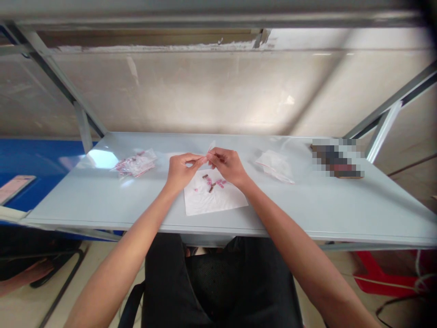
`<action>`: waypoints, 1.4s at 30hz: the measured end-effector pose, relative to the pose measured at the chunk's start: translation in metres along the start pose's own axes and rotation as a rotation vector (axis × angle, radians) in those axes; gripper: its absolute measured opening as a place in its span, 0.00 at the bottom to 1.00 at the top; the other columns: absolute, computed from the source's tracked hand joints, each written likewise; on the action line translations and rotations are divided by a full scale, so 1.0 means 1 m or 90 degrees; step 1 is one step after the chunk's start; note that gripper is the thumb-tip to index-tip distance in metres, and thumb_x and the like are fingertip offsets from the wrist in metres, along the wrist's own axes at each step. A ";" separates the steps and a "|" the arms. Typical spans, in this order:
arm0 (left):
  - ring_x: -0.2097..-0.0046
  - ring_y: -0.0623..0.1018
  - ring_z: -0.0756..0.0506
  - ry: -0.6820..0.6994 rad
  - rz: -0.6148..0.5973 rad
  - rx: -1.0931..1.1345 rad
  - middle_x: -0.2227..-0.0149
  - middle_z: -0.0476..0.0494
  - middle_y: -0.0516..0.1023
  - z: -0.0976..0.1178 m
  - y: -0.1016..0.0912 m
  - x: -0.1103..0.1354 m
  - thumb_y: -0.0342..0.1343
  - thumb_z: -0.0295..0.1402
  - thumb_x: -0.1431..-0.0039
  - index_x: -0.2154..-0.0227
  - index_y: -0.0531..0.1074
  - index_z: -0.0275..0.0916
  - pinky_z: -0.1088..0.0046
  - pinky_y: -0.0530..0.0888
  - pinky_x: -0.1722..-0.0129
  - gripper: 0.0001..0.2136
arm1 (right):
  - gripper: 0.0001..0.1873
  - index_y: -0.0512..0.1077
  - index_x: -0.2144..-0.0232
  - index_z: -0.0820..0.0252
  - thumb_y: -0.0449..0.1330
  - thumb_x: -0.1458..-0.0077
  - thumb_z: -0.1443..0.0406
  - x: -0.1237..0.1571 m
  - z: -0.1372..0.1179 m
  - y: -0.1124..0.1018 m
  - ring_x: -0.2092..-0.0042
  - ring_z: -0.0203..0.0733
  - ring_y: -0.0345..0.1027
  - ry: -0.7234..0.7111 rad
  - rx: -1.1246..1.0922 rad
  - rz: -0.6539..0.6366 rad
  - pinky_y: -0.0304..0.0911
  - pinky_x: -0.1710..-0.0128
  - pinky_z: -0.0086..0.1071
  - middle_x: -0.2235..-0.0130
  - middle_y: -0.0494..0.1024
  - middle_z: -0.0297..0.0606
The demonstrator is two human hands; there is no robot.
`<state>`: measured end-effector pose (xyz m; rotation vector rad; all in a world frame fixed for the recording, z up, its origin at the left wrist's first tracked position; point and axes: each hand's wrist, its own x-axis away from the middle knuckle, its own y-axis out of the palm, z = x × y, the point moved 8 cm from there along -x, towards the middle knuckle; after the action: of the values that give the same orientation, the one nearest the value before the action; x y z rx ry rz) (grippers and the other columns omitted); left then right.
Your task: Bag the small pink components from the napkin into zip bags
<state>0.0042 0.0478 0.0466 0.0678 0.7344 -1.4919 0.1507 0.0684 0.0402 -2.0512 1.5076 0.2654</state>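
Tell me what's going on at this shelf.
A person is holding a small clear bag up between the fingertips of their left hand and right hand. Below the hands lies a white paper with pink bits and dark pieces on it. A pile of small bags sits to the left on the pale shelf, and a whitish bag lies to the right.

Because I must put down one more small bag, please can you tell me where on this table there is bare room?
The widest patch is the table right of the white paper sheet, in front of the clear bag and blurred object. Another lies left of the sheet, in front of the bundle of small bags. The centre is crowded: the left hand and right hand pinch a small clear bag above the sheet.
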 end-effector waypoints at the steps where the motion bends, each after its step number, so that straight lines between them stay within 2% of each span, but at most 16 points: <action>1: 0.61 0.83 0.43 -0.017 -0.018 0.015 0.63 0.42 0.86 -0.002 0.001 0.000 0.61 0.40 0.40 0.66 0.83 0.39 0.68 0.78 0.59 0.11 | 0.18 0.70 0.72 0.59 0.53 0.35 0.56 0.000 -0.004 0.001 0.70 0.36 0.66 -0.023 0.026 -0.011 0.59 0.67 0.30 0.74 0.72 0.34; 4: 0.63 0.83 0.44 -0.009 -0.041 0.004 0.64 0.43 0.86 0.000 0.002 0.001 0.60 0.39 0.40 0.67 0.82 0.39 0.70 0.77 0.60 0.10 | 0.15 0.67 0.73 0.59 0.49 0.35 0.61 0.001 -0.012 0.004 0.70 0.36 0.63 -0.072 0.109 -0.038 0.56 0.66 0.30 0.73 0.70 0.34; 7: 0.66 0.81 0.46 0.065 -0.003 -0.119 0.68 0.44 0.84 0.007 -0.001 0.003 0.59 0.33 0.42 0.71 0.80 0.39 0.71 0.75 0.62 0.06 | 0.12 0.63 0.75 0.58 0.49 0.38 0.65 0.002 -0.016 0.008 0.71 0.36 0.59 -0.097 0.214 -0.045 0.53 0.67 0.31 0.74 0.67 0.33; 10: 0.70 0.78 0.47 0.095 0.074 -0.240 0.72 0.46 0.82 0.008 -0.008 0.003 0.59 0.29 0.46 0.76 0.77 0.39 0.72 0.73 0.65 0.05 | 0.11 0.60 0.78 0.57 0.51 0.42 0.67 0.003 -0.016 0.007 0.73 0.35 0.56 -0.084 0.291 -0.007 0.50 0.69 0.31 0.77 0.65 0.32; 13: 0.73 0.76 0.49 0.099 0.145 -0.273 0.75 0.48 0.79 0.009 -0.014 0.005 0.59 0.28 0.47 0.77 0.75 0.38 0.72 0.71 0.68 0.05 | 0.10 0.60 0.80 0.57 0.54 0.48 0.68 0.004 -0.012 0.000 0.75 0.35 0.58 -0.028 0.329 0.069 0.51 0.70 0.32 0.78 0.67 0.32; 16: 0.72 0.75 0.48 0.197 0.127 -0.269 0.75 0.48 0.78 0.024 -0.005 0.010 0.59 0.28 0.45 0.76 0.74 0.39 0.71 0.71 0.67 0.05 | 0.03 0.67 0.71 0.58 0.59 0.51 0.67 0.005 -0.007 -0.007 0.72 0.37 0.67 0.010 0.289 0.124 0.59 0.67 0.31 0.73 0.74 0.34; 18: 0.69 0.76 0.48 0.259 0.096 -0.247 0.74 0.47 0.78 0.033 0.002 0.014 0.58 0.29 0.42 0.74 0.75 0.39 0.70 0.72 0.65 0.06 | 0.10 0.69 0.62 0.59 0.61 0.49 0.64 0.005 -0.003 -0.008 0.69 0.39 0.71 0.017 0.221 0.115 0.64 0.65 0.31 0.69 0.77 0.35; 20: 0.64 0.77 0.46 0.275 0.090 -0.208 0.70 0.45 0.79 0.035 0.003 0.014 0.56 0.30 0.39 0.69 0.76 0.40 0.68 0.73 0.59 0.05 | 0.11 0.70 0.59 0.58 0.60 0.45 0.61 0.003 0.002 -0.006 0.67 0.40 0.74 0.029 0.125 0.084 0.68 0.64 0.32 0.68 0.78 0.35; 22: 0.53 0.78 0.43 0.236 0.121 -0.152 0.58 0.42 0.81 0.026 -0.005 0.009 0.57 0.34 0.37 0.58 0.77 0.42 0.63 0.73 0.50 0.07 | 0.14 0.72 0.58 0.57 0.58 0.40 0.55 0.001 0.007 -0.004 0.64 0.41 0.76 0.041 -0.005 0.057 0.72 0.61 0.35 0.67 0.79 0.36; 24: 0.41 0.72 0.41 0.138 0.154 -0.065 0.45 0.40 0.76 0.005 -0.015 0.001 0.58 0.39 0.37 0.46 0.72 0.46 0.59 0.68 0.42 0.17 | 0.20 0.73 0.56 0.56 0.59 0.40 0.49 -0.001 0.008 -0.002 0.59 0.43 0.77 0.045 -0.139 0.034 0.73 0.56 0.39 0.62 0.81 0.38; 25: 0.38 0.70 0.40 0.072 0.155 -0.008 0.42 0.39 0.74 -0.009 -0.018 -0.003 0.58 0.41 0.36 0.42 0.68 0.48 0.57 0.67 0.41 0.20 | 0.23 0.74 0.54 0.56 0.60 0.42 0.46 -0.001 0.007 0.000 0.56 0.45 0.77 0.044 -0.191 0.020 0.73 0.53 0.41 0.59 0.81 0.40; 28: 0.45 0.77 0.40 -0.114 0.100 0.170 0.48 0.38 0.78 -0.044 -0.012 -0.009 0.59 0.45 0.37 0.42 0.69 0.46 0.59 0.72 0.46 0.22 | 0.27 0.75 0.50 0.55 0.62 0.44 0.44 -0.001 0.004 0.005 0.50 0.48 0.75 0.040 -0.263 -0.024 0.71 0.49 0.43 0.52 0.81 0.42; 30: 0.55 0.81 0.42 -0.169 0.072 0.239 0.58 0.39 0.81 -0.050 -0.009 -0.009 0.62 0.44 0.41 0.46 0.72 0.41 0.64 0.76 0.54 0.22 | 0.26 0.75 0.49 0.55 0.62 0.43 0.47 0.002 0.003 0.005 0.49 0.48 0.74 0.049 -0.265 -0.044 0.70 0.48 0.43 0.51 0.81 0.41; 33: 0.65 0.81 0.46 -0.160 0.061 0.253 0.66 0.42 0.82 -0.042 -0.012 -0.006 0.64 0.44 0.43 0.51 0.73 0.38 0.72 0.76 0.67 0.21 | 0.24 0.75 0.47 0.56 0.61 0.42 0.53 0.013 0.003 -0.004 0.50 0.48 0.75 0.092 -0.251 -0.042 0.70 0.51 0.42 0.51 0.81 0.41; 36: 0.68 0.80 0.47 -0.125 0.034 0.194 0.64 0.42 0.82 -0.030 -0.018 0.002 0.64 0.44 0.43 0.53 0.73 0.38 0.75 0.74 0.74 0.19 | 0.23 0.74 0.46 0.57 0.57 0.40 0.55 0.026 0.002 -0.014 0.54 0.45 0.76 0.146 -0.205 -0.028 0.70 0.57 0.37 0.50 0.81 0.44; 42: 0.63 0.82 0.48 -0.062 0.015 0.063 0.54 0.40 0.81 -0.013 -0.024 0.019 0.60 0.41 0.39 0.52 0.76 0.39 0.77 0.76 0.71 0.16 | 0.21 0.77 0.51 0.58 0.64 0.43 0.54 0.036 -0.003 -0.016 0.62 0.42 0.75 0.119 0.031 -0.016 0.67 0.62 0.33 0.61 0.83 0.42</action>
<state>-0.0246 0.0345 0.0363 0.0777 0.5786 -1.4985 0.1776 0.0403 0.0309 -2.1018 1.5794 0.0271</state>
